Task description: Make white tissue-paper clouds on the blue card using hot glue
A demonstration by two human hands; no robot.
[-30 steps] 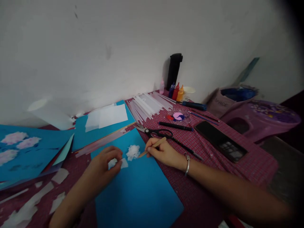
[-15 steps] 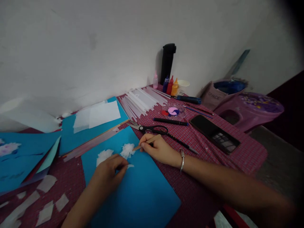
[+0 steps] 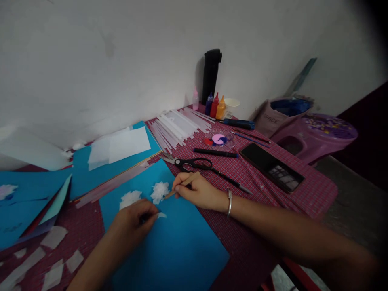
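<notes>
A blue paper sheet (image 3: 178, 250) lies in front of me on a red checked cloth (image 3: 266, 190). Two white fluffy tufts sit on it: one (image 3: 159, 190) near the top edge, another (image 3: 129, 198) to its left. My right hand (image 3: 198, 192) is closed on a thin wooden stick (image 3: 182, 185) whose tip touches the right tuft. My left hand (image 3: 135, 224) pinches a small white paper scrap (image 3: 161, 215) against the blue sheet, just below the tufts.
Black scissors (image 3: 194, 163), a black pen (image 3: 216, 153) and a dark phone (image 3: 271, 166) lie past my right hand. White paper strips (image 3: 178, 127), small paint bottles (image 3: 216, 106) and a black flask (image 3: 210, 74) stand by the wall. More blue sheets (image 3: 33, 198) and torn white scraps (image 3: 54, 236) lie left. A purple stool (image 3: 318, 135) stands right.
My left hand slid down the blue sheet, uncovering the left white tuft, and now pinches a small scrap. My right hand stays at the right tuft with the stick. The view shifted.
</notes>
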